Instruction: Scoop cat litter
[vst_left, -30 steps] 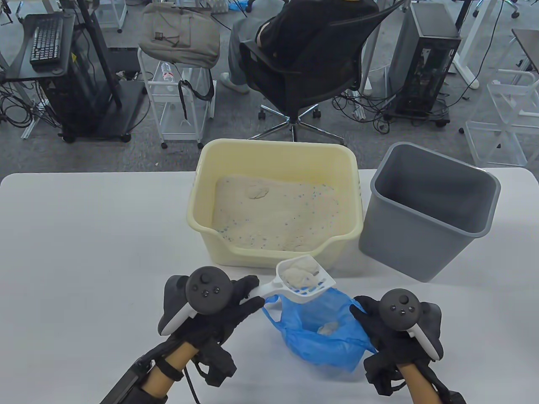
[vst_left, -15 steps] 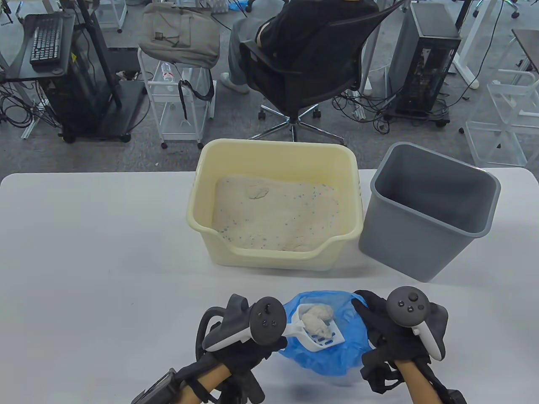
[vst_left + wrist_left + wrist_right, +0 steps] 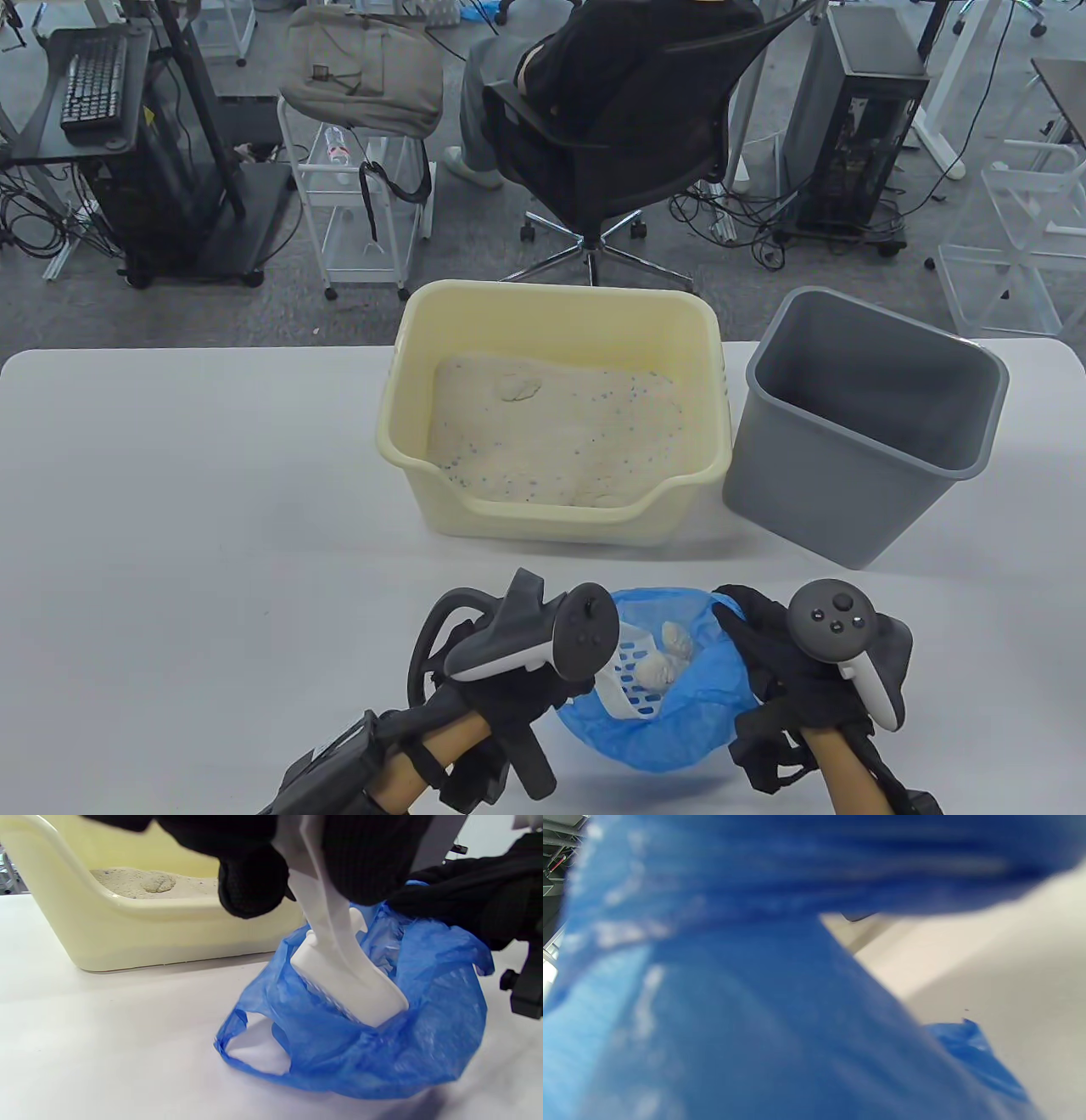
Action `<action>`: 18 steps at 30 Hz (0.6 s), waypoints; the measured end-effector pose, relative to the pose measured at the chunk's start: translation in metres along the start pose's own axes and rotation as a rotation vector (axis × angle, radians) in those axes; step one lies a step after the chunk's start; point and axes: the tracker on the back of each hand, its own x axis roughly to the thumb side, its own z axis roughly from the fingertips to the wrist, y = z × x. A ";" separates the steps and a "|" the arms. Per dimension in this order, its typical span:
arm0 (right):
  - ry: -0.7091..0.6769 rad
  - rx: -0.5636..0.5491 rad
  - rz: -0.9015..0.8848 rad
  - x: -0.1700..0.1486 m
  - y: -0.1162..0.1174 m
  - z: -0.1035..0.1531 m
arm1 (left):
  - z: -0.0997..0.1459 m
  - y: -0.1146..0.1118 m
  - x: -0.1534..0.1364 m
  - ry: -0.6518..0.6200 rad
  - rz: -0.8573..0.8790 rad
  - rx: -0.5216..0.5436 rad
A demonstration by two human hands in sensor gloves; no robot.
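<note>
Gripping the scoop (image 3: 629, 679) handle with left hand (image 3: 509, 679), tipped inside blue bag (image 3: 679, 730); right hand (image 3: 789, 671) holding bag rim. Clumps (image 3: 666, 658) dumped; one clump (image 3: 519, 389) left in litter box (image 3: 407, 407).

Your widest open stretch is the left half of the table (image 3: 187, 509), from its left edge across to the litter box (image 3: 551, 509). That box and the grey bin (image 3: 848, 475) stand near the far edge, with only a narrow gap between them. Along the near edge, the blue bag (image 3: 679, 722) sits between your left hand (image 3: 509, 679) and right hand (image 3: 806, 671), crowding that strip. A bare band of table runs between the bag and the box front.
</note>
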 end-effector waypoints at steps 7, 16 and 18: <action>-0.003 0.009 -0.008 -0.001 -0.002 0.000 | 0.018 0.040 -0.037 0.048 0.147 0.092; 0.004 0.001 -0.028 -0.002 -0.003 0.000 | 0.002 0.094 -0.125 0.416 0.174 0.403; 0.008 0.005 -0.033 -0.003 -0.003 0.000 | -0.019 0.093 -0.141 0.496 0.172 0.354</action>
